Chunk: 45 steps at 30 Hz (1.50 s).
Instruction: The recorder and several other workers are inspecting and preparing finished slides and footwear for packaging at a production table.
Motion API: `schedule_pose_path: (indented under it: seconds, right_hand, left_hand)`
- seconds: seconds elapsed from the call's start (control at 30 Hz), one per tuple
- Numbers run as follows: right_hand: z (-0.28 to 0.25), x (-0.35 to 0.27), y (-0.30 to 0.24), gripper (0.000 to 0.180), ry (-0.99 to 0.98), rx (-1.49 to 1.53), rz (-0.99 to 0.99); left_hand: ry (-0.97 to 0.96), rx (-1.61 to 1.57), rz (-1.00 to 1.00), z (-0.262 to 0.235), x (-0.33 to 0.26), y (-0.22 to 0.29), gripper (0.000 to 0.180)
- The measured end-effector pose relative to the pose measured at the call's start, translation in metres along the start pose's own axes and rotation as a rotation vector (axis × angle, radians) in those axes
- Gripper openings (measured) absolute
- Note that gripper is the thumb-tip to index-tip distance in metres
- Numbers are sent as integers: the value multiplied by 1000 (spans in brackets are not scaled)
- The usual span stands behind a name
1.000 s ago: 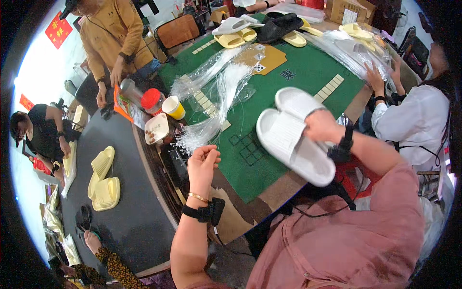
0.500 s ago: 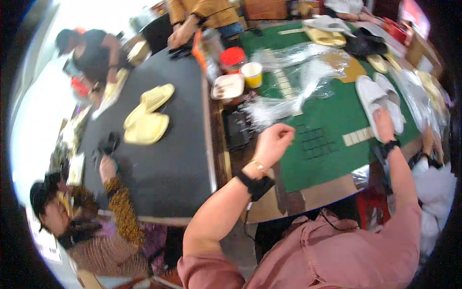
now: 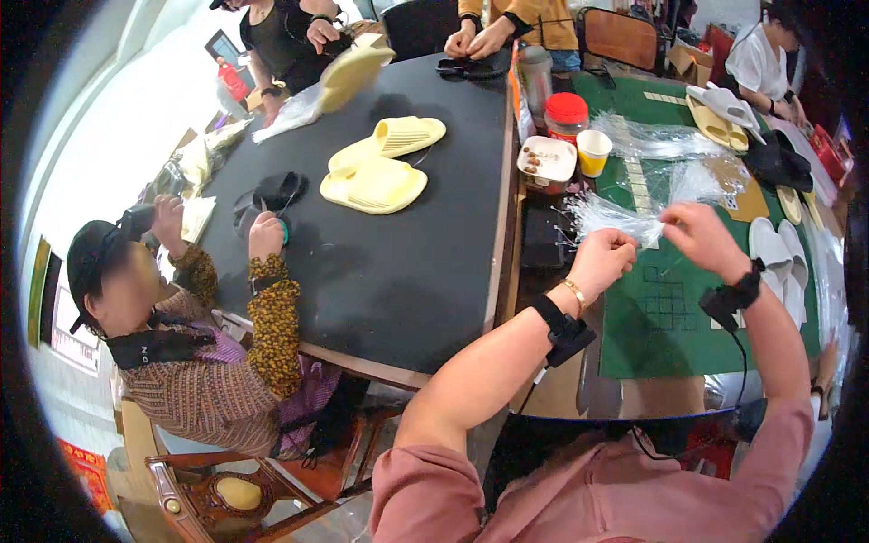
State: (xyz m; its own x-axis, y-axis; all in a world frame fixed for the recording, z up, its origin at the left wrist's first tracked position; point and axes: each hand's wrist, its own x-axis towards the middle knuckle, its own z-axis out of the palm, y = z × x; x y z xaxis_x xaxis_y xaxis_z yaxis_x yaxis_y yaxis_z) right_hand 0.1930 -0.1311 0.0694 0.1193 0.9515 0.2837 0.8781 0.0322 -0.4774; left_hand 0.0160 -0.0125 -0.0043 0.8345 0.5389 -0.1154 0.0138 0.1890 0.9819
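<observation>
While the left hand (image 3: 602, 262) and right hand (image 3: 706, 237) are hovering near each other over the green mat (image 3: 629, 357), thumb and fingertips on each are bunching together; whether either is pinching anything thin, cannot tell. White strands (image 3: 614, 217) are lying just beyond, single threads blurring into one. The right forearm (image 3: 774, 339) is partly hiding white slippers (image 3: 769, 249). Another person's arm (image 3: 825, 373) is showing far right, mostly cut off.

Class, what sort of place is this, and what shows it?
Probably a small footwear workshop: yellow slippers on a dark table, white slippers and whitish plastic strands on a green tabletop.
</observation>
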Motion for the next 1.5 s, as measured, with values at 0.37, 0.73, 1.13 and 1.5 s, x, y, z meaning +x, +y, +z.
schedule_pose_path:
  seconds: [0.37,0.73,1.13,1.5]
  right_hand:
    - [130,178,-156,23,-117,-64,-655]
    - [199,247,-188,20,-396,-343,-611]
    - [104,157,-175,15,-651,-248,-633]
    - [90,151,-162,55,-135,-190,-734]
  left_hand:
    - [-205,150,189,-20,19,-43,12]
    - [-203,-388,33,-5,47,-99,7]
    - [-120,210,521,4,44,-98,7]
    - [-274,973,565,19,29,-84,9]
